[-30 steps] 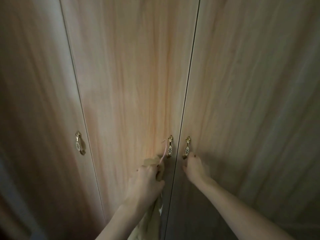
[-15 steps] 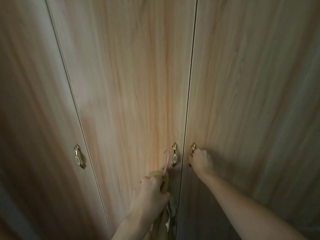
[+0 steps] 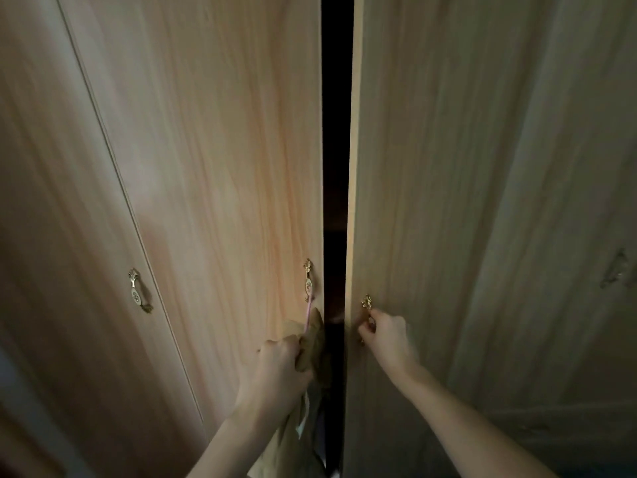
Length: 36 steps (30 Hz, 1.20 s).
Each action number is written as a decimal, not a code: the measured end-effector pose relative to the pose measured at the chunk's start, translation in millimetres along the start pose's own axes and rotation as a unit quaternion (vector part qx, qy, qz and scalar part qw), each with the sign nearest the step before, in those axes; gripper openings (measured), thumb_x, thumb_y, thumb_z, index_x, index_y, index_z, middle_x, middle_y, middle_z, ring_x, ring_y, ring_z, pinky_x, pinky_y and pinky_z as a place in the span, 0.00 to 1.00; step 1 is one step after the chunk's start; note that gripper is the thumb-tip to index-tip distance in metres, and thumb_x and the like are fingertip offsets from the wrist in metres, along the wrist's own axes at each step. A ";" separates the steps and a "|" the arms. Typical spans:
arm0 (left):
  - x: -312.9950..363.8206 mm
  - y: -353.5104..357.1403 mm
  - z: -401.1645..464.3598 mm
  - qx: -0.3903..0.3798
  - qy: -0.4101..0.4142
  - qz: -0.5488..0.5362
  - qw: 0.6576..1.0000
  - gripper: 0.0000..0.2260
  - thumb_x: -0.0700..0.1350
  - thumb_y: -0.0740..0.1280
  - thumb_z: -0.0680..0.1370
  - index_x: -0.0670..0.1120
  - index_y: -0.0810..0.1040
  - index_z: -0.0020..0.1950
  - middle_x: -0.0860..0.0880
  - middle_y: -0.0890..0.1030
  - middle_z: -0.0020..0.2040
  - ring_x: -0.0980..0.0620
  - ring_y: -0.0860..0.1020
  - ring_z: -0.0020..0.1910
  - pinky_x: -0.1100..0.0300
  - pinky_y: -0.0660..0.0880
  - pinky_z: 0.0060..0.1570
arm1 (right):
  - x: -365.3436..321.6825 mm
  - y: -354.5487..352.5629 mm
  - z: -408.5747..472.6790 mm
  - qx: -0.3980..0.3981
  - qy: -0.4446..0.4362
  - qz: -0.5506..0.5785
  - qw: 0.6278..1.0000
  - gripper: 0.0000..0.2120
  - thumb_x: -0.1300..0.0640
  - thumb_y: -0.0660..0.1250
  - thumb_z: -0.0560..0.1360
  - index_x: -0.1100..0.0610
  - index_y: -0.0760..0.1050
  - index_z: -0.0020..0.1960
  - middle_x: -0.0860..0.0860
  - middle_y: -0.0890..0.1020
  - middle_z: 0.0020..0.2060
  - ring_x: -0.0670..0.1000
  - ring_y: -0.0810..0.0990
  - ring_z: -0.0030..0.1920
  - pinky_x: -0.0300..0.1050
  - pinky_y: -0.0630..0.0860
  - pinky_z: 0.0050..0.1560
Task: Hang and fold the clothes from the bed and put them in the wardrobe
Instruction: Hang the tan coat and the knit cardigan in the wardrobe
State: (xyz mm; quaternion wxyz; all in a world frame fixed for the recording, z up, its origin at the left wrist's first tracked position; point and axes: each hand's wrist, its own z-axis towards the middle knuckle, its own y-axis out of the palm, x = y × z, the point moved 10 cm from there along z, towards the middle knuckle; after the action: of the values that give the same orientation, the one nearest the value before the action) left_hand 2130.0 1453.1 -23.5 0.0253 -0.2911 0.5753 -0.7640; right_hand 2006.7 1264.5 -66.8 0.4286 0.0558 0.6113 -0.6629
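Observation:
I stand close to a light wooden wardrobe. Its right door (image 3: pixel 482 201) is swung out a little, leaving a dark gap (image 3: pixel 336 132) beside the middle door (image 3: pixel 224 150). My right hand (image 3: pixel 386 336) grips the brass handle (image 3: pixel 367 303) of the right door. My left hand (image 3: pixel 282 363) grips a beige garment (image 3: pixel 310 343) on a pink hanger, whose hook (image 3: pixel 309 313) sticks up by the middle door's handle (image 3: pixel 307 279). The garment hangs down below my fist.
A third door (image 3: pixel 51 236) on the left is shut, with its own brass handle (image 3: pixel 138 291). The inside of the wardrobe is dark and nothing in it can be made out.
My right hand closed on the right door's handle and pulled it; the door has swung out, opening a dark gap. My left hand keeps hold of the garment on the hanger.

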 end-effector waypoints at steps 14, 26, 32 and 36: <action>112.5 20.1 -82.9 0.075 -0.015 0.019 0.997 0.07 0.50 0.68 0.73 0.51 0.73 0.37 0.51 0.77 0.34 0.52 0.77 0.33 0.56 0.78 0.32 | 107.7 -117.8 -117.5 -0.054 -0.028 -0.014 0.998 0.06 0.55 0.66 0.78 0.55 0.79 0.52 0.48 0.80 0.39 0.45 0.81 0.38 0.40 0.79 0.42; 206.6 44.2 -94.0 0.079 0.002 -0.008 0.997 0.16 0.53 0.76 0.63 0.50 0.70 0.30 0.51 0.74 0.29 0.52 0.72 0.29 0.59 0.64 0.27 | 242.6 -244.0 -141.9 -0.069 0.048 -0.082 0.993 0.09 0.62 0.60 0.79 0.61 0.79 0.52 0.57 0.82 0.44 0.56 0.82 0.45 0.48 0.78 0.45; 224.9 50.8 -93.3 0.066 0.005 -0.011 0.998 0.17 0.53 0.75 0.64 0.49 0.68 0.28 0.51 0.72 0.26 0.52 0.70 0.28 0.60 0.62 0.26 | 278.0 -268.8 -137.7 -0.052 0.080 -0.106 0.990 0.09 0.63 0.58 0.79 0.55 0.75 0.45 0.57 0.82 0.43 0.55 0.81 0.43 0.53 0.79 0.48; 230.9 58.9 -92.4 0.037 -0.004 -0.035 0.999 0.17 0.54 0.74 0.67 0.49 0.70 0.28 0.52 0.73 0.27 0.54 0.71 0.28 0.62 0.63 0.27 | 266.0 -264.5 -145.2 -0.068 0.042 -0.127 0.989 0.10 0.59 0.58 0.81 0.54 0.76 0.58 0.52 0.81 0.44 0.50 0.81 0.42 0.49 0.80 0.47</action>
State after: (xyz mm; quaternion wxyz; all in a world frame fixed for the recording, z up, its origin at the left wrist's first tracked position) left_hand 1877.2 1426.9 4.3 0.0117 -0.3124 0.5359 -0.7843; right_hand 1606.4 1225.7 -59.8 0.3177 -0.0242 0.6747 -0.6657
